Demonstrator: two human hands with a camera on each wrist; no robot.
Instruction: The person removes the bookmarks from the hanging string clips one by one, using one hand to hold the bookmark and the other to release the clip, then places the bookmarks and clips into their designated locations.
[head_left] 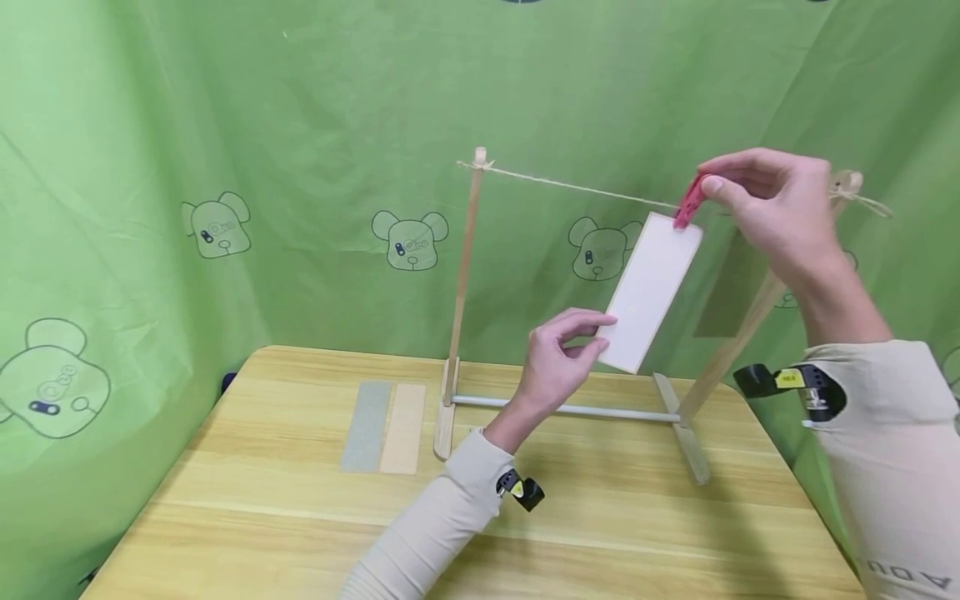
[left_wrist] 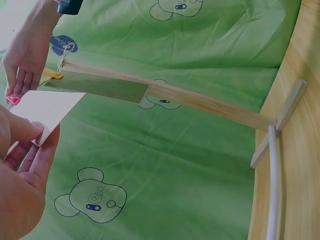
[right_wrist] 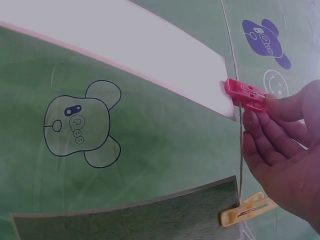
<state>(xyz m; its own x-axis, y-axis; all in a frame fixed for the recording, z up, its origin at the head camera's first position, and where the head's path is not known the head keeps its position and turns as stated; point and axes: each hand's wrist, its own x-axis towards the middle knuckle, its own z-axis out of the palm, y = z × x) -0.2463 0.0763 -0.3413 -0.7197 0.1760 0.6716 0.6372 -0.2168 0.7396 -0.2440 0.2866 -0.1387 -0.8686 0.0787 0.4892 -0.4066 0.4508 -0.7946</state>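
My left hand (head_left: pixel 557 360) pinches the lower left edge of a white rectangular card (head_left: pixel 651 292) between thumb and fingers. The card hangs at a slant under a thin string (head_left: pixel 577 188). Up at its top edge, my right hand (head_left: pixel 791 208) pinches the tail of a red clothespin (head_left: pixel 689 202). In the right wrist view the nose of this clothespin (right_wrist: pixel 245 94) overlaps the card's top end, right at the string. Farther right along the string, a yellow clothespin (right_wrist: pixel 247 210) holds a dark green-grey card (right_wrist: pixel 130 225).
The string runs between the left post (head_left: pixel 465 275) and right post (head_left: pixel 735 346) of a wooden stand, joined low by a pale bar (head_left: pixel 622 413). A grey-green card (head_left: pixel 366 427) and a beige card (head_left: pixel 403 429) lie side by side on the table (head_left: pixel 247 500). Behind hangs a green curtain (head_left: pixel 330 108).
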